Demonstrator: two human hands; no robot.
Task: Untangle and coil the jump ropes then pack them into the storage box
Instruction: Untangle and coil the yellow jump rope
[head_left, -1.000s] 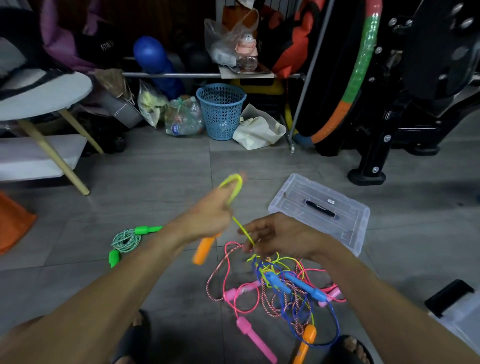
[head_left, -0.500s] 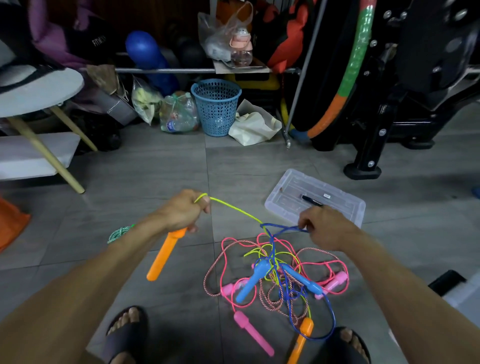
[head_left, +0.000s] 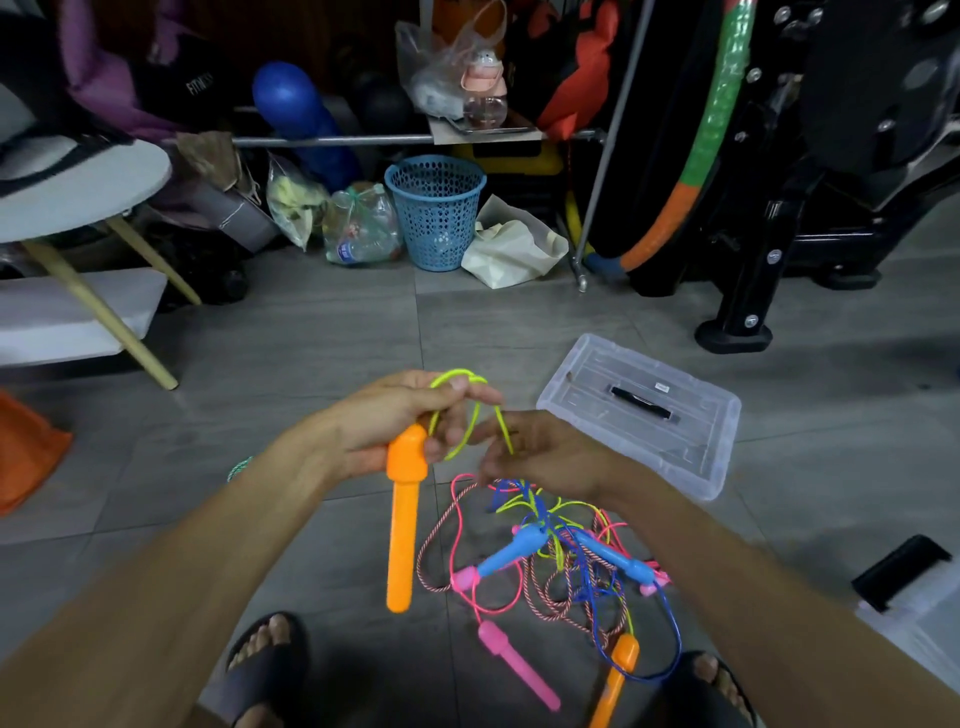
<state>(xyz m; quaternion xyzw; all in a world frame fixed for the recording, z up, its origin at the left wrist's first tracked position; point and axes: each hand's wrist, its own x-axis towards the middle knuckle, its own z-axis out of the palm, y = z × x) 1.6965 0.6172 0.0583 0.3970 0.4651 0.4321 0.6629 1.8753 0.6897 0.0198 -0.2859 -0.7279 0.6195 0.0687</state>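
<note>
Tangle: knotted heap of pink, blue and yellow-green plastic jump ropes (head_left: 561, 561) on the floor, nearest the feet, below the right hand.
Left hand (head_left: 384, 431): clenched round the long orange plastic handle (head_left: 404, 519), which hangs downward, pinching yellow-green cord loops (head_left: 462, 410).
Right hand (head_left: 540, 452): fingers curled on the cord just beside the left, the cord trailing down into the tangle.
Lid: clear plastic box lid (head_left: 644, 410) flat on the floor, beyond the right hand.
</note>
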